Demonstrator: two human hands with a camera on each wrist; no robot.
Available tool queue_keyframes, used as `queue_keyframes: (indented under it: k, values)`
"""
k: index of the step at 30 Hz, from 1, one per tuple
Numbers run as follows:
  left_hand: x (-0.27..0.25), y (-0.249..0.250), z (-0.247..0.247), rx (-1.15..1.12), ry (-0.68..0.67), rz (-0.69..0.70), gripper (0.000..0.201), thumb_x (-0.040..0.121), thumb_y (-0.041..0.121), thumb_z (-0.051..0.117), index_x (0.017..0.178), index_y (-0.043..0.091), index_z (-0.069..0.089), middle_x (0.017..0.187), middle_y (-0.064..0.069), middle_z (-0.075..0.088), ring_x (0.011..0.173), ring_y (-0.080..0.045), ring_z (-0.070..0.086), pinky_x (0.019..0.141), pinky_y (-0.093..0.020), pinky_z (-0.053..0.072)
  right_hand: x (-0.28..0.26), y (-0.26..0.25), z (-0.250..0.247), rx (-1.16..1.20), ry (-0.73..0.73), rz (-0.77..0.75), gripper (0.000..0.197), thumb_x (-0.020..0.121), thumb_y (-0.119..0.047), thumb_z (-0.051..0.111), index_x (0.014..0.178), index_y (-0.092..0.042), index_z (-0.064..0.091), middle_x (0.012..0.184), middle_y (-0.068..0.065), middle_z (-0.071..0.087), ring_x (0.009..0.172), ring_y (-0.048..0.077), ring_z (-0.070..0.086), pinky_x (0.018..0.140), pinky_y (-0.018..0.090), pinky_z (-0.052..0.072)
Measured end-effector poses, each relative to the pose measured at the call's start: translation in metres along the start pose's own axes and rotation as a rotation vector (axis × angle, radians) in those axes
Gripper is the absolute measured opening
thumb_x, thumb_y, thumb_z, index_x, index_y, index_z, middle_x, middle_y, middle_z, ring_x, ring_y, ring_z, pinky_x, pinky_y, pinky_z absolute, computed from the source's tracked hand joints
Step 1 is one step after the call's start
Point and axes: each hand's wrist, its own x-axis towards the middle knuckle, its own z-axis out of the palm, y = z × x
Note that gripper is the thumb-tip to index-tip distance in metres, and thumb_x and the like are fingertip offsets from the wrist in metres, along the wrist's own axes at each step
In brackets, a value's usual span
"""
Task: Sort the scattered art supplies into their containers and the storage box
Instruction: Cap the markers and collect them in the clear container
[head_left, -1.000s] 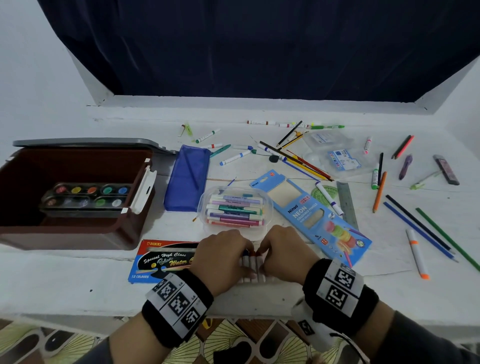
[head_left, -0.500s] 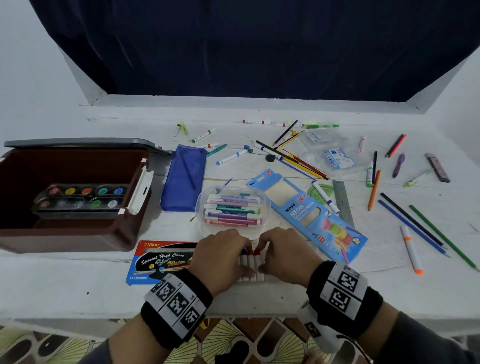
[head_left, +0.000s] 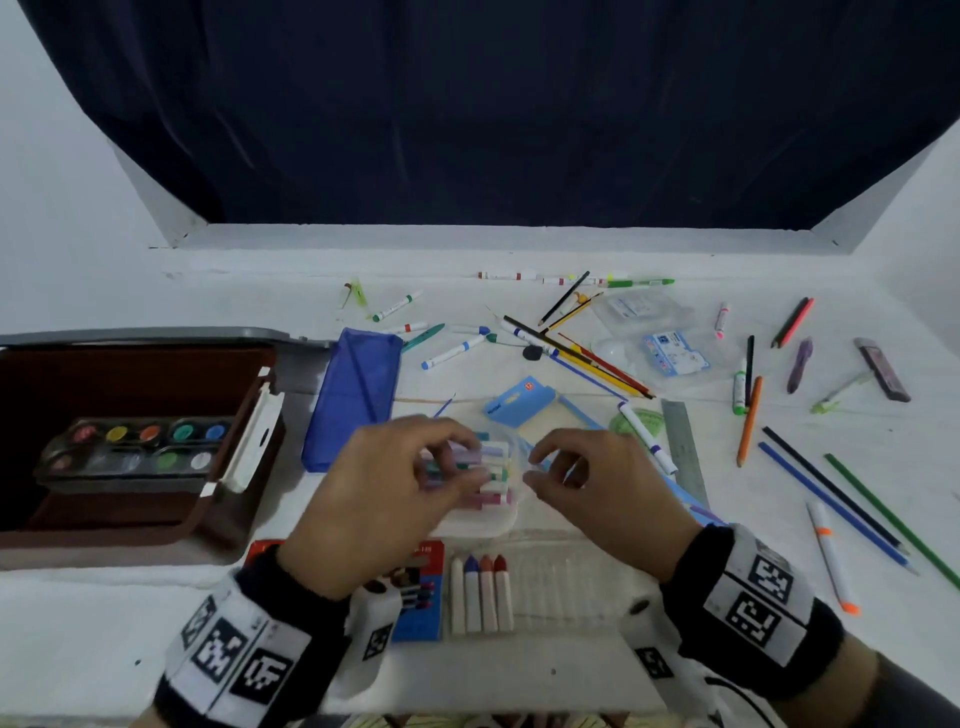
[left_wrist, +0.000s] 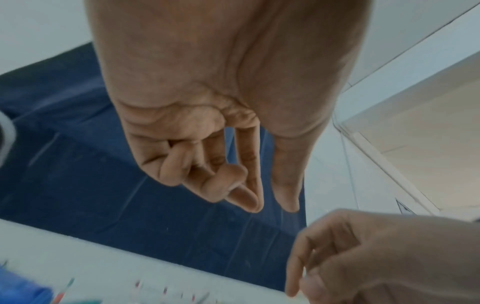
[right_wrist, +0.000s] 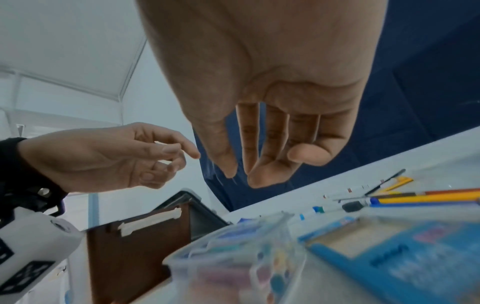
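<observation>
Both hands hover over the clear marker container (head_left: 483, 519), which holds several pastel markers. My left hand (head_left: 470, 465) has loosely curled fingers, with thumb and index finger close together. Nothing shows between them in the left wrist view (left_wrist: 271, 205). My right hand (head_left: 535, 470) is loosely curled too and looks empty in the right wrist view (right_wrist: 241, 176). Near the table's front edge, a clear crayon tray (head_left: 480, 592) with several crayons sticks out of its red and blue box (head_left: 421, 587). The brown storage box (head_left: 234, 525) stands open at the left with a watercolour palette (head_left: 135, 452) inside.
A blue pouch (head_left: 353, 400) lies between the storage box and the marker container. A light blue pencil box (head_left: 519, 402) and a steel ruler (head_left: 685, 452) lie right of the hands. Pencils (head_left: 597, 358), markers and pens are scattered across the back and right of the white table.
Both hands have let go of the crayon tray at the front edge and risen forward over the marker container. The tray with its crayons is now uncovered.
</observation>
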Motion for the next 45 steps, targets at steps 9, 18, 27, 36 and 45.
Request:
queue_keyframes:
  k: [9,18,27,36,45]
  values:
    - [0.111,0.008,-0.030,0.088,0.072,-0.031,0.015,0.085,0.048,0.072,0.098,0.041,0.068,0.078,0.014,0.064,0.062,-0.008,0.057,0.062,-0.017,0.042,0.110,0.027,-0.044,0.037,0.059,-0.080,0.003,0.086,-0.027,0.071,0.084,-0.026,0.069,0.067,-0.010,0.065,0.062,0.006,0.060,0.060,0.019,0.048]
    - [0.246,-0.064,0.010,0.514,-0.416,-0.217,0.044,0.097,0.044,0.057,0.138,0.031,0.052,0.132,-0.003,0.054,0.116,-0.021,0.055,0.100,-0.032,0.044,0.237,0.070,-0.020,-0.192,-0.209,-0.168,0.015,0.089,-0.022,0.058,0.100,-0.015,0.065,0.097,0.001,0.068,0.089,0.022,0.061,0.076,0.031,0.049]
    - [0.300,-0.109,0.045,0.632,-0.584,-0.177,0.028,0.097,0.029,0.054,0.118,0.014,0.066,0.122,-0.008,0.064,0.114,-0.028,0.060,0.095,-0.035,0.048,0.297,0.081,0.018,-0.475,-0.437,-0.155,0.029,0.091,-0.021,0.053,0.117,-0.013,0.060,0.117,0.011,0.061,0.108,0.031,0.058,0.086,0.035,0.048]
    - [0.316,-0.108,0.060,0.745,-0.484,-0.173,0.022,0.088,0.027,0.072,0.110,0.024,0.071,0.117,-0.002,0.066,0.107,-0.026,0.062,0.089,-0.031,0.048,0.300,0.081,0.024,-0.569,-0.450,-0.213,0.027,0.091,-0.011,0.055,0.117,-0.009,0.061,0.118,0.014,0.060,0.107,0.033,0.059,0.086,0.038,0.050]
    - [0.299,-0.083,0.024,0.409,-0.192,-0.132,0.014,0.090,0.023,0.071,0.090,0.028,0.058,0.087,0.004,0.065,0.080,-0.016,0.061,0.072,-0.024,0.047,0.260,0.055,-0.026,-0.367,-0.221,-0.216,0.028,0.089,-0.020,0.053,0.116,-0.020,0.059,0.111,0.005,0.061,0.104,0.024,0.055,0.074,0.029,0.037]
